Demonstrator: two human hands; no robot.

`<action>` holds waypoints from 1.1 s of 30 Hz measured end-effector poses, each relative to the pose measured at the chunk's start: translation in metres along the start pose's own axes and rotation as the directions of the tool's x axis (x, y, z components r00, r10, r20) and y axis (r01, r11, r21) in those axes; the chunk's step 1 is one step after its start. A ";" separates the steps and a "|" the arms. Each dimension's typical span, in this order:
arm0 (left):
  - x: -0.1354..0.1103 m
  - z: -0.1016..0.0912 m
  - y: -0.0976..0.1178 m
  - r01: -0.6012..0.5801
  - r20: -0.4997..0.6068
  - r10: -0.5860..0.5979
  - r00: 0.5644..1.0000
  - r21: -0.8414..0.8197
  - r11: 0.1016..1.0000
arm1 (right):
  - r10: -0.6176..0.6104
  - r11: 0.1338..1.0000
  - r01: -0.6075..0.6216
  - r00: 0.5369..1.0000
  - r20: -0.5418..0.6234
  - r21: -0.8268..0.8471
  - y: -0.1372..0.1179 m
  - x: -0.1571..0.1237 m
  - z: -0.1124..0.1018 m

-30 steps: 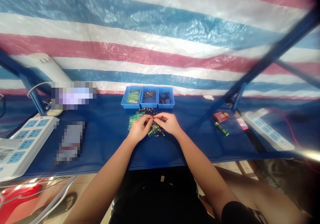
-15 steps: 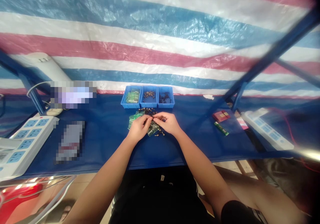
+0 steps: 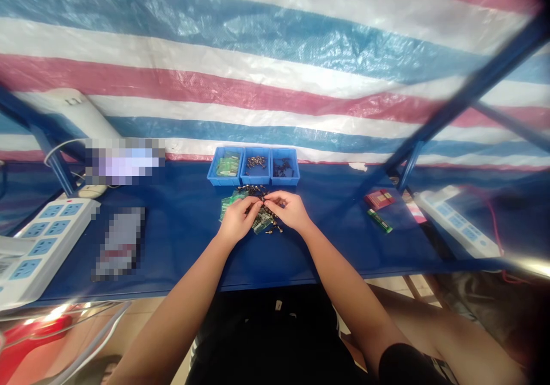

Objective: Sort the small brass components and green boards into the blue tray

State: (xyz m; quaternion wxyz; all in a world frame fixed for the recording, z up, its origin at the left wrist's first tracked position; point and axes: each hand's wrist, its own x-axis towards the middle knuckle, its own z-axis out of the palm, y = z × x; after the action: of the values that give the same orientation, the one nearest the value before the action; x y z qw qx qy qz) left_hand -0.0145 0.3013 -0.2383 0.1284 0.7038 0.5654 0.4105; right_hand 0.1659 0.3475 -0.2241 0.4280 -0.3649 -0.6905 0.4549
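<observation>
My left hand [image 3: 236, 219] and my right hand [image 3: 290, 210] meet fingertip to fingertip over a small heap of green circuit boards [image 3: 230, 203] and dark little metal parts [image 3: 253, 190] on the blue table [image 3: 180, 242]. Both hands are pinched on something tiny between them, too small to name. Just behind the heap stand three blue bins in a row: the left bin [image 3: 224, 167] holds green boards, the middle bin [image 3: 256, 165] small brownish parts, the right bin [image 3: 285, 168] dark parts.
A white power strip [image 3: 38, 247] lies at the left edge, another power strip [image 3: 458, 224] at the right. A red packet [image 3: 380, 199] and a green stick [image 3: 380, 221] lie right of my hands. Blue frame posts rise on both sides; a striped tarp hangs behind.
Both hands stay over the heap with only slight finger movement. The view has shifted a little.
</observation>
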 end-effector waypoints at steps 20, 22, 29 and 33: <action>0.000 0.002 0.002 -0.113 -0.037 0.112 0.993 -0.016 0.993 | 0.137 0.979 -0.140 0.990 0.029 0.149 0.007 0.001 0.003; 0.000 0.002 0.000 -0.153 -0.041 0.154 0.987 0.029 0.988 | 0.184 0.958 -0.192 0.981 0.057 0.213 0.008 0.003 0.002; 0.001 0.003 -0.003 -0.204 -0.062 0.207 0.976 0.041 0.978 | 0.235 0.933 -0.240 0.971 0.050 0.269 0.003 0.006 -0.001; 0.001 0.003 -0.001 -0.159 -0.033 0.160 0.986 0.046 0.986 | 0.277 0.907 -0.279 0.959 0.052 0.314 -0.001 0.006 0.000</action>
State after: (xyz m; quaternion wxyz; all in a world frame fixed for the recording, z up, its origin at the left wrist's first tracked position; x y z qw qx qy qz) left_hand -0.0131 0.3031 -0.2407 0.0693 0.7418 0.5183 0.4198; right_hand 0.1635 0.3523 -0.2222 0.4099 -0.3843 -0.5502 0.6177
